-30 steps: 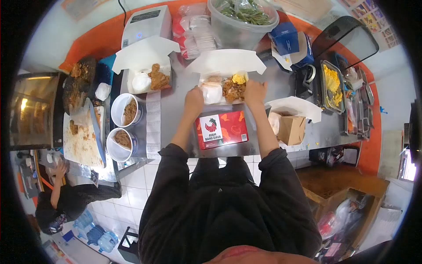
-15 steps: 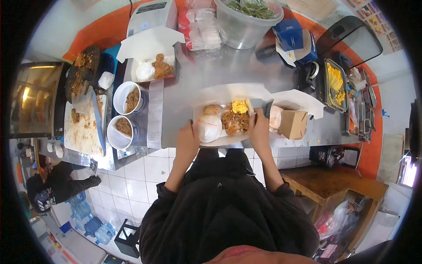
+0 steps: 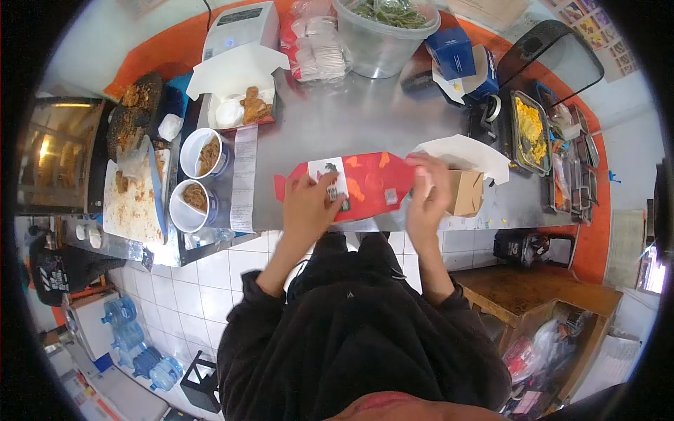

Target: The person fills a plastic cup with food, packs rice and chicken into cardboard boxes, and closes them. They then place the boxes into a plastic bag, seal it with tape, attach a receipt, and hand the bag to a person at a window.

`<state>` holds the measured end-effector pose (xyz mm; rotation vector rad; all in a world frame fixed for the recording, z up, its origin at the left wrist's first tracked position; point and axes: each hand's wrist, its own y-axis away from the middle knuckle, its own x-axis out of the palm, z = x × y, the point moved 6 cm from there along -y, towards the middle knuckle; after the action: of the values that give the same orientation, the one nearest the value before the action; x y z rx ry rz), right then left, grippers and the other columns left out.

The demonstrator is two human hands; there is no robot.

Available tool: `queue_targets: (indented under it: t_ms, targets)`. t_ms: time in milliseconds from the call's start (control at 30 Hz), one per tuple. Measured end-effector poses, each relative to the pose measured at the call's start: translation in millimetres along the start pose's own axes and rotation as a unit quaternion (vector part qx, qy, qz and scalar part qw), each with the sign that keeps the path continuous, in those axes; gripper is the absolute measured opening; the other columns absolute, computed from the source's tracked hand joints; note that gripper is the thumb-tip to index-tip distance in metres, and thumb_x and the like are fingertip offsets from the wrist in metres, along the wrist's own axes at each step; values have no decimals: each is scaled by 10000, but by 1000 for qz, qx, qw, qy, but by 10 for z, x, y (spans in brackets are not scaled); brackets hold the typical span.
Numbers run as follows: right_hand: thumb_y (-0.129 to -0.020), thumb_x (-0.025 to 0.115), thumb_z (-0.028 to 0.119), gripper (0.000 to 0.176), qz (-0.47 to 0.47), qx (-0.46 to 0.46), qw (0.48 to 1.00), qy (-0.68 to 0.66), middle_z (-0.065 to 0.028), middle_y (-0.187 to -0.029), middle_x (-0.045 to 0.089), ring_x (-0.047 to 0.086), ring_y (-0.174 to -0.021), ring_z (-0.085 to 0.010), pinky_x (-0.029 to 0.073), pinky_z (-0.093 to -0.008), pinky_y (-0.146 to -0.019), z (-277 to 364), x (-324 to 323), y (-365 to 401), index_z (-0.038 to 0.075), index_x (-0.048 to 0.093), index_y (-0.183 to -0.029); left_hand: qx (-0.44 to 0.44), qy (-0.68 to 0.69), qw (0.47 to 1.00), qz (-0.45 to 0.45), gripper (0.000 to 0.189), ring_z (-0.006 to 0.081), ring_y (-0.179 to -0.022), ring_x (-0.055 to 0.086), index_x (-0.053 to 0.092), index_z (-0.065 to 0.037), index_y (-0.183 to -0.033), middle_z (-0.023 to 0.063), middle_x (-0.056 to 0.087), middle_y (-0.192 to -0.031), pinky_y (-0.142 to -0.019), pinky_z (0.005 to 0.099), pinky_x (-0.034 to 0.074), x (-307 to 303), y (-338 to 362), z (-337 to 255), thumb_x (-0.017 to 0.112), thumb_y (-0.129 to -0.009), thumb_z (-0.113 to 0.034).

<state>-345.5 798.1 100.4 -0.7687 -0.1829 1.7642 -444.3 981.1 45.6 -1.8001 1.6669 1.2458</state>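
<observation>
A red box [image 3: 372, 184] with a white printed panel lies with its lid down at the front of the steel table, its food hidden. My left hand [image 3: 309, 203] rests on the lid's left part, fingers spread over the white panel. At the box's right end is my right hand [image 3: 428, 200], partly blurred, its fingers too smeared to read. Just right of it stands a brown carton [image 3: 465, 193] beside a raised white flap [image 3: 467, 156]. An open box [image 3: 203, 105] holding a white wrapped item and fried chicken sits at the back left.
Two paper tubs [image 3: 188, 219] of brown food stand left of a long receipt [image 3: 244, 179]. A cutting board [image 3: 133, 203] lies farther left. Behind are a clear bucket of greens [image 3: 386, 45], napkin packs [image 3: 316, 49] and a blue box [image 3: 451, 52]. Right is a yellow food tray [image 3: 530, 133].
The box between my hands was open with food showing; its red lid now covers it. My left hand has moved onto the lid. A person at the far left has shifted.
</observation>
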Motion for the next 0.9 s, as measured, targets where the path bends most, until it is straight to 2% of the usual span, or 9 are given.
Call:
queue_targets:
  t_ms: [33, 100, 233, 300, 433, 500, 633, 767, 900]
  targets:
    - [-973, 487, 134, 237, -1, 1, 1000, -1, -196, -1166, 582, 549, -1095, -321, 410, -397, -958, -70, 98, 71, -23, 601, -1110, 0, -2, 1000, 0, 637, 308, -1184, 495, 470, -53, -1374, 207, 550, -1260, -1038, 478, 316, 247, 42, 55, 676, -848, -349]
    - [-979, 484, 168, 324, 37, 17, 976, 213, -238, -1220, 580, 529, -1168, -396, 403, -433, -999, -303, 420, 272, -10, 557, -1239, -6, -62, 946, -317, 765, 349, -1252, 426, 417, -47, -1414, 243, 448, -1344, -1084, 520, 274, 270, 221, 150, 723, -799, -382]
    - [-985, 481, 202, 396, 30, 123, 983, 131, -258, -1153, 626, 565, -1111, -442, 429, -456, -992, -701, 615, 512, -4, 497, -1324, -6, 238, 906, -349, 717, 401, -1398, 266, 217, 35, -1488, 268, 277, -1494, -1159, 469, 185, 593, 117, 551, 543, -968, -335]
    - [-987, 497, 267, 426, 144, 261, 954, 36, -254, -1054, 669, 637, -999, -414, 486, -435, -912, -840, 568, 464, -36, 526, -1285, -15, 293, 906, -306, 625, 358, -1364, 325, 268, 29, -1474, 250, 332, -1470, -1141, 427, 223, 637, 102, 664, 496, -998, -307]
    - [-966, 541, 355, 485, 192, 223, 954, -59, -211, -961, 700, 691, -873, -311, 524, -404, -794, -1121, 385, 224, -70, 586, -1195, -16, 376, 914, -150, 642, 318, -1349, 394, 272, 88, -1458, 264, 418, -1431, -1131, 371, 268, 359, 124, 610, 439, -1021, -354]
    - [-950, 569, 426, 550, 369, 326, 870, -10, -108, -961, 669, 616, -835, -127, 504, -269, -772, -847, 260, -65, -92, 600, -1129, -44, 398, 908, -119, 637, 292, -1321, 425, 315, 86, -1442, 240, 462, -1396, -1114, 363, 300, -16, 269, 456, 444, -1019, -372]
    - [-936, 596, 404, 492, 356, 420, 828, -110, -111, -1007, 631, 597, -903, -121, 527, -262, -791, -846, 228, -201, -61, 635, -1094, -78, 521, 850, 19, 638, 205, -1243, 495, 418, 91, -1389, 174, 549, -1311, -1050, 315, 384, -134, 233, 532, 467, -1006, -417]
    - [-1006, 481, 325, 435, 324, 451, 818, -151, -128, -1049, 599, 578, -975, -175, 468, -322, -933, -1049, 342, 61, -65, 608, -1151, -72, 422, 904, -1, 579, 214, -1114, 578, 458, 57, -1375, 190, 590, -1250, -926, 336, 462, 39, 114, 652, 462, -1009, -390]
    - [-1038, 384, 321, 455, 383, 221, 896, 45, -165, -1045, 552, 534, -1030, -264, 384, -368, -1012, -1256, 505, 331, -56, 567, -1215, -46, 381, 922, -60, 524, 289, -1133, 555, 460, 52, -1371, 237, 548, -1263, -924, 388, 438, 196, 158, 632, 406, -1029, -343]
